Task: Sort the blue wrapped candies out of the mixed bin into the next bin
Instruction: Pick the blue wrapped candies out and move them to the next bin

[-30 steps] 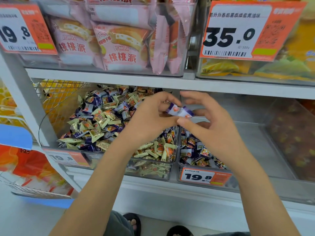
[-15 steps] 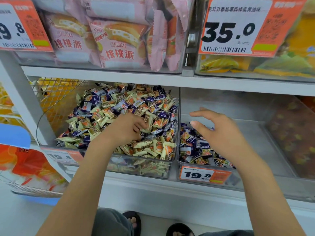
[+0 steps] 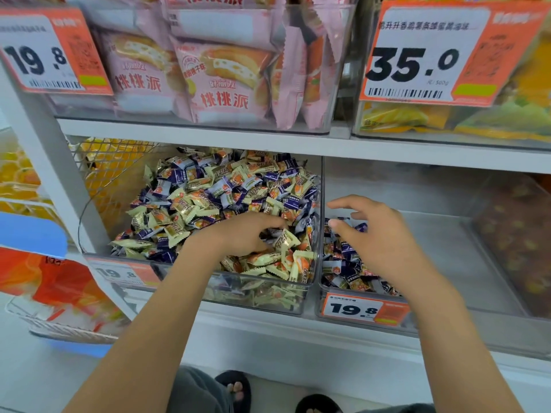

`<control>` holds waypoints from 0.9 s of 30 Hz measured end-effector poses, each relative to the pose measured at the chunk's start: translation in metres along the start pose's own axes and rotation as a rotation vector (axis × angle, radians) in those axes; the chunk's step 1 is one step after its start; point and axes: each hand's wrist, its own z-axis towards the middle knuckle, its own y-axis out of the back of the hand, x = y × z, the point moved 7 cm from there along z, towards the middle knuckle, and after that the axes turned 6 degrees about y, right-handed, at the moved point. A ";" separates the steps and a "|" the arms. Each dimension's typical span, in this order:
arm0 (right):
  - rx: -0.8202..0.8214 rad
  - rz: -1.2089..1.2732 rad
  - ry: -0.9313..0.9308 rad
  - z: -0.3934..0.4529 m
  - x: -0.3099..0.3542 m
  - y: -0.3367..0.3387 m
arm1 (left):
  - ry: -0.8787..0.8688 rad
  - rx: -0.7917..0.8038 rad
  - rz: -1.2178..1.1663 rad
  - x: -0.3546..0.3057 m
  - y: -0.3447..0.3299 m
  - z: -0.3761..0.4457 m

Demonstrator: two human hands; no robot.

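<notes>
A clear bin [image 3: 268, 296] on the lower shelf is heaped with small wrapped candies [image 3: 208, 198], cream and purple mixed. My left hand [image 3: 238, 236] lies on the front of that heap with its fingers curled down into the wrappers. Whether they grip one is hidden. To the right, a second clear bin [image 3: 447, 263] holds a small heap of purple candies [image 3: 346, 263] in its front left corner. My right hand [image 3: 378, 236] hovers above them, fingers spread and holding nothing.
The shelf board [image 3: 208, 141] runs close above both bins, carrying pink cake packets [image 3: 223, 79] and a 35.0 price tag [image 3: 423, 55]. A 19.8 tag [image 3: 357, 308] fronts the right bin. A bin of brown goods [image 3: 512, 234] stands far right, a wire basket [image 3: 110, 174] left.
One second ago both hands held a purple candy between them above the bins. It has gone from my hands; the left hand dropped onto the mixed heap and the right spread open over the right bin.
</notes>
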 end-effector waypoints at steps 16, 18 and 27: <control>-0.073 0.062 0.031 -0.003 0.002 0.013 | 0.055 -0.272 -0.501 0.009 0.043 -0.038; -0.079 0.101 0.087 -0.004 0.012 0.016 | 0.037 -0.324 -0.568 0.000 0.047 -0.043; -0.037 0.196 0.348 -0.007 0.044 -0.008 | -0.132 -0.480 -0.602 -0.078 0.043 -0.044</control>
